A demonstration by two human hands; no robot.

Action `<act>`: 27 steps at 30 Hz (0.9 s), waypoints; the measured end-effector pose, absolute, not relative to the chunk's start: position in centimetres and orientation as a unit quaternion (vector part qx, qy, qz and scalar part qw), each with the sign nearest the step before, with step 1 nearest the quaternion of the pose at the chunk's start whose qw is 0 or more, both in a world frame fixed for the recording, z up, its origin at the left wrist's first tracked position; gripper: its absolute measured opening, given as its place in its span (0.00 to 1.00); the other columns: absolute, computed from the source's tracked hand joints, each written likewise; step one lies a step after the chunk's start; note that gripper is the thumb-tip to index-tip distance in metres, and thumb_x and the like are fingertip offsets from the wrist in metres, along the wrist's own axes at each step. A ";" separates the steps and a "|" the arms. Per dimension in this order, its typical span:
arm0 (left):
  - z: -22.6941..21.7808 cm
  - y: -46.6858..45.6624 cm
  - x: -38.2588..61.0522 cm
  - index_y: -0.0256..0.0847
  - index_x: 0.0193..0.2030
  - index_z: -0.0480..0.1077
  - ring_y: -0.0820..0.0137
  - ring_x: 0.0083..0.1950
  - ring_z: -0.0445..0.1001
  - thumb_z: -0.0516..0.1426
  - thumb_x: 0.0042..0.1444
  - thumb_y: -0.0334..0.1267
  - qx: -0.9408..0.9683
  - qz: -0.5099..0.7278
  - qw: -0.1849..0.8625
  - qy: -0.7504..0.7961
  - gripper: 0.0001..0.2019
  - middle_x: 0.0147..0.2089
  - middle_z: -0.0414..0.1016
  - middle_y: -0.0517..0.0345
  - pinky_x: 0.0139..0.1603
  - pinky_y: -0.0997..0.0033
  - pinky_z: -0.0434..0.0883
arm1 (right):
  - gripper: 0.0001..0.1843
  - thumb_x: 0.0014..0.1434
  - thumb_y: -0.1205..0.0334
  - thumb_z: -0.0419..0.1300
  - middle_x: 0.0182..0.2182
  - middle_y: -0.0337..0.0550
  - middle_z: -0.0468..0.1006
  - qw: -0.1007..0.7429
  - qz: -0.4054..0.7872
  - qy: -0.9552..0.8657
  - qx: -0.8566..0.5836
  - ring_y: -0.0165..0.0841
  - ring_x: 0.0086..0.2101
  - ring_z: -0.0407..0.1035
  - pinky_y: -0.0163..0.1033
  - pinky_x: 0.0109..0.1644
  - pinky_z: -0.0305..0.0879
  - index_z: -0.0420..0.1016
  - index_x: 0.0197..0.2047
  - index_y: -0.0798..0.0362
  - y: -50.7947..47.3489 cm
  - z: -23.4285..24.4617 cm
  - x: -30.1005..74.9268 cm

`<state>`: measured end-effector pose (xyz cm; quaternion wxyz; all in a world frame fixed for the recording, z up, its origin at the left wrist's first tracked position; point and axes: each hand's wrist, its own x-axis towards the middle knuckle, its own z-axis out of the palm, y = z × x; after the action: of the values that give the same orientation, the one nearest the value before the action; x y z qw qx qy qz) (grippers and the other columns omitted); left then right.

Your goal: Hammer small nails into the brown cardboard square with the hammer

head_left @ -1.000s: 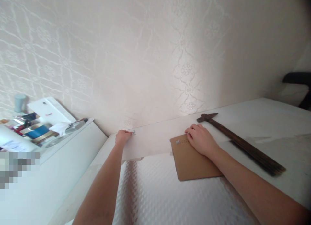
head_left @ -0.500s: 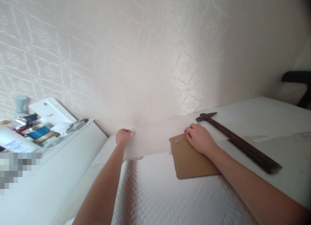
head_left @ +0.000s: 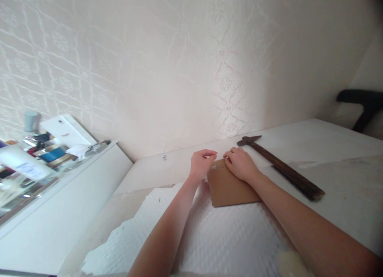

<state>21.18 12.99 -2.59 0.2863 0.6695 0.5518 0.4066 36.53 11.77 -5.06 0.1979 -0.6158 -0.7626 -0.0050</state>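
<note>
A brown cardboard piece (head_left: pixel 231 189) lies in front of me, with a row of small dark dots and a tiny silvery bit along its far edge. My right hand (head_left: pixel 241 164) rests over its far right part, fingers curled at the edge. Just beyond the far left corner is my left hand (head_left: pixel 201 164), thumb and forefinger brought together; whatever is between them is too small to make out. To the right lies a hammer (head_left: pixel 278 161) with a dark wooden handle and rusty head. Several tiny metal pieces (head_left: pixel 164 157) sit on the table, left of my hands.
White bubble-textured sheeting (head_left: pixel 230 233) covers the near part of the white table (head_left: pixel 299 139). At left, a white cabinet (head_left: pixel 74 201) carries a white box (head_left: pixel 68 131), tape and clutter. A patterned wall rises behind; a black chair part (head_left: pixel 359 96) shows at right.
My left hand has moved right, from the tiny metal pieces to the cardboard's far left corner. My right hand stays on the cardboard. The view has shifted slightly.
</note>
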 end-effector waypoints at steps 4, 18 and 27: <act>-4.0 12.6 20.9 0.38 0.35 0.79 0.68 0.38 0.76 0.59 0.49 0.33 0.666 0.388 0.295 0.565 0.07 0.37 0.80 0.52 0.41 0.71 0.69 | 0.17 0.63 0.65 0.47 0.42 0.50 0.74 0.201 -0.010 -0.764 -0.614 0.41 0.46 0.64 0.42 0.48 0.59 0.76 0.45 0.54 11.9 -5.1 36.7; -4.9 13.1 20.0 0.39 0.32 0.80 0.66 0.39 0.75 0.58 0.51 0.40 0.688 0.331 0.336 0.552 0.10 0.33 0.80 0.55 0.39 0.71 0.70 | 0.16 0.61 0.66 0.50 0.39 0.49 0.75 0.226 0.001 -0.773 -0.593 0.39 0.43 0.66 0.40 0.48 0.60 0.78 0.43 0.54 12.4 -5.7 37.5; -4.7 12.9 20.2 0.39 0.31 0.80 0.67 0.38 0.74 0.58 0.51 0.43 0.682 0.322 0.352 0.554 0.12 0.32 0.79 0.56 0.38 0.72 0.69 | 0.16 0.60 0.66 0.49 0.41 0.49 0.75 0.236 -0.049 -0.748 -0.619 0.39 0.43 0.66 0.40 0.46 0.60 0.76 0.45 0.54 11.8 -4.8 37.9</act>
<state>20.15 12.88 -4.68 0.3519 0.6820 0.5542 0.3223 37.93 11.82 -4.82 0.2355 -0.6191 -0.7475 -0.0492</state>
